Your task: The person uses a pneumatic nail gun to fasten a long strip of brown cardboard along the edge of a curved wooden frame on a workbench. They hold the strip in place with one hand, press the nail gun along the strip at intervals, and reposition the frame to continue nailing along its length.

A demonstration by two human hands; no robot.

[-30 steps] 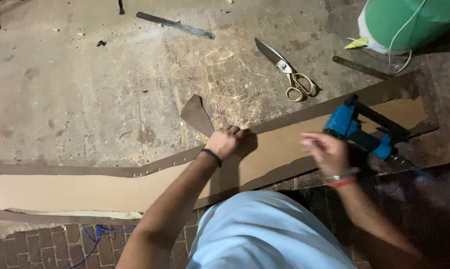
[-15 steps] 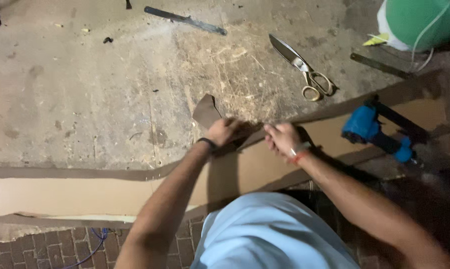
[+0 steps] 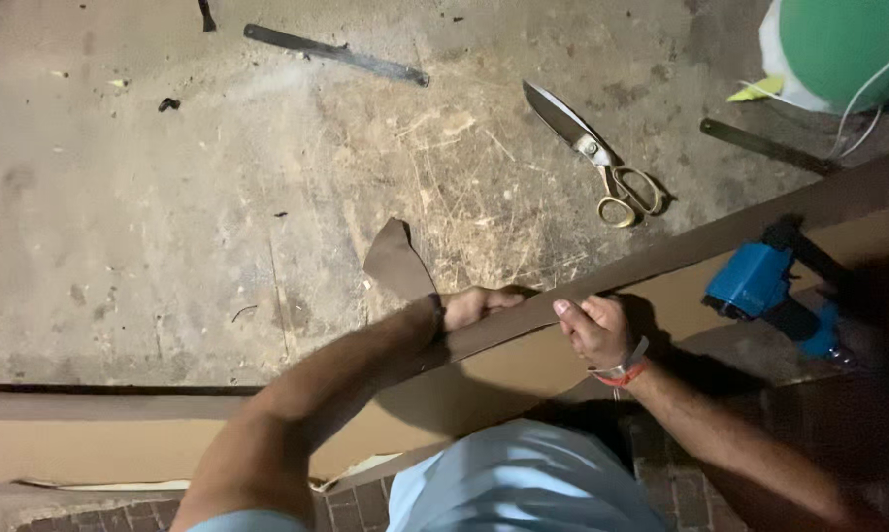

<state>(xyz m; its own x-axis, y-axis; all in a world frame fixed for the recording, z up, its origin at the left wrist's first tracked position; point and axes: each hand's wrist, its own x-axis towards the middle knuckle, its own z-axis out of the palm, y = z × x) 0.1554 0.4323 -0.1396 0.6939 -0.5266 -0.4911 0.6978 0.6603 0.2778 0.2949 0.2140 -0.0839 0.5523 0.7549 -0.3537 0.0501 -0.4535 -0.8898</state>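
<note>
A long brown strip of material [image 3: 720, 236] runs along the upper edge of a long tan board [image 3: 90, 443] lying across a worn work surface. My left hand [image 3: 472, 305] grips the strip where it bends, next to a loose brown flap [image 3: 395, 258]. My right hand [image 3: 594, 330], with a red band at the wrist, pinches the same strip a little to the right. A blue power stapler [image 3: 759, 286] rests on the board to the right of my hands.
Large scissors with yellow handles [image 3: 602, 163] lie on the scratched surface [image 3: 168, 227] above my hands. Two dark metal bars [image 3: 336, 51] [image 3: 764, 146] lie farther back. A green and white bag [image 3: 838, 49] with a white cord sits at top right.
My right hand left the blue stapler on the board and moved left onto the brown strip beside my left hand. The left hand kept its hold.
</note>
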